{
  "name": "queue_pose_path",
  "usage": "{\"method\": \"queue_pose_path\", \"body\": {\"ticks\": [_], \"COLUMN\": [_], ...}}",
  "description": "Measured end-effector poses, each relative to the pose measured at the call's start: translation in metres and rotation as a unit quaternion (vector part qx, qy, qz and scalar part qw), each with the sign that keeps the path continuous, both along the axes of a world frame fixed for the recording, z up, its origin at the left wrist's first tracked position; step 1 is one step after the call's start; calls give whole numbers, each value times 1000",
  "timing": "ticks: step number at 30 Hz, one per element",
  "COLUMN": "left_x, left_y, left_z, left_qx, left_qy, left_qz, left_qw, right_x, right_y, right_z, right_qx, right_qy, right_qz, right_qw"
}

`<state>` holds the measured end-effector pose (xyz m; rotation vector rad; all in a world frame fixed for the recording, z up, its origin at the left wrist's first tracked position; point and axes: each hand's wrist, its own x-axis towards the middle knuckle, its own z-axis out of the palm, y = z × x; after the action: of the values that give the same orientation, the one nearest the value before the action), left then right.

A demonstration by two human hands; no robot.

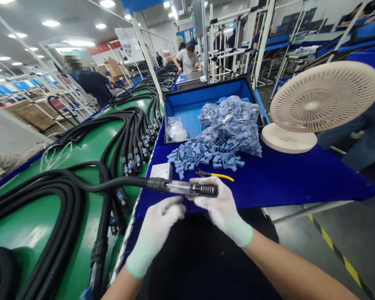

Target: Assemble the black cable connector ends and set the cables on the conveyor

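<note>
A black corrugated hose [121,182] ends in a grey and black handle fitting [178,187], which lies level above the near edge of the blue-covered table. My right hand [220,204], in a white glove, is closed around the fitting's ribbed black tip. Just below the fitting is my left hand [164,216], also gloved, its fingers curled in and slightly blurred. What those fingers hold, if anything, is hidden. Beyond the fitting, many loose blue plastic clips [203,154] lie in a heap, close to yellow-handled pliers [220,175] and a small white box [161,171].
Bagged blue clips [234,116] spill from a blue bin [187,104]. A beige fan [312,106] stands at the right. Black hoses with fittings cover the green table [90,212] on the left. A white post [148,54] rises between the tables. Co-workers stand farther back.
</note>
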<state>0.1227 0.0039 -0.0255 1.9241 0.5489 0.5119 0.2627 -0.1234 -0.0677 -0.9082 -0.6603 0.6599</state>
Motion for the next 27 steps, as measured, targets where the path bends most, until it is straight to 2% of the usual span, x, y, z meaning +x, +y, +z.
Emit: {"method": "queue_pose_path", "body": {"ticks": [1, 2, 3, 4, 5, 6, 7, 8, 9, 10, 11, 13, 15, 17, 19, 21, 24, 27], "left_x": [-4, -8, -10, -12, -13, -14, -13, -11, -8, -4, 0, 12, 24, 35, 44, 50, 55, 56], "left_y": [2, 7, 13, 21, 28, 36, 43, 49, 55, 61, 66, 80, 96, 115, 132, 144, 154, 156], "left_z": [-3, -4, -3, -1, 2, 7, 13, 19, 25, 31, 37, 50, 62, 71, 74, 70, 57, 45], "left_qx": [-120, -223, -295, -335, -350, -342, -319, -285, -242, -197, -150, -67, -7, 26, 44, 55, 51, 47], "left_qy": [-65, -143, -219, -281, -321, -343, -348, -345, -335, -323, -313, -304, -308, -312, -312, -302, -284, -285], "left_qz": [19, 42, 67, 91, 107, 113, 112, 109, 109, 111, 116, 130, 132, 122, 106, 101, 120, 136], "left_qw": [990, 964, 928, 895, 874, 868, 874, 888, 904, 919, 931, 941, 942, 942, 943, 946, 950, 948], "right_x": [-1, 2, 10, 24, 41, 62, 82, 102, 119, 133, 143, 155, 165, 177, 189, 196, 188, 165], "right_y": [-5, -10, -15, -20, -24, -26, -28, -28, -27, -25, -23, -19, -17, -18, -20, -25, -35, -39], "right_z": [-3, -5, -8, -10, -13, -15, -16, -18, -18, -19, -19, -19, -19, -19, -18, -16, -5, 11], "right_qx": [-4, -15, -35, -70, -120, -187, -270, -349, -413, -461, -492, -524, -546, -557, -549, -534, -496, -450], "right_qy": [-46, -120, -208, -297, -377, -433, -472, -499, -520, -539, -553, -566, -565, -569, -582, -591, -588, -562], "right_qz": [26, 61, 80, 64, 11, -84, -184, -249, -285, -294, -290, -275, -254, -219, -180, -159, -171, -176], "right_qw": [999, 991, 974, 950, 918, 878, 819, 753, 691, 641, 607, 574, 563, 564, 572, 584, 616, 672]}}
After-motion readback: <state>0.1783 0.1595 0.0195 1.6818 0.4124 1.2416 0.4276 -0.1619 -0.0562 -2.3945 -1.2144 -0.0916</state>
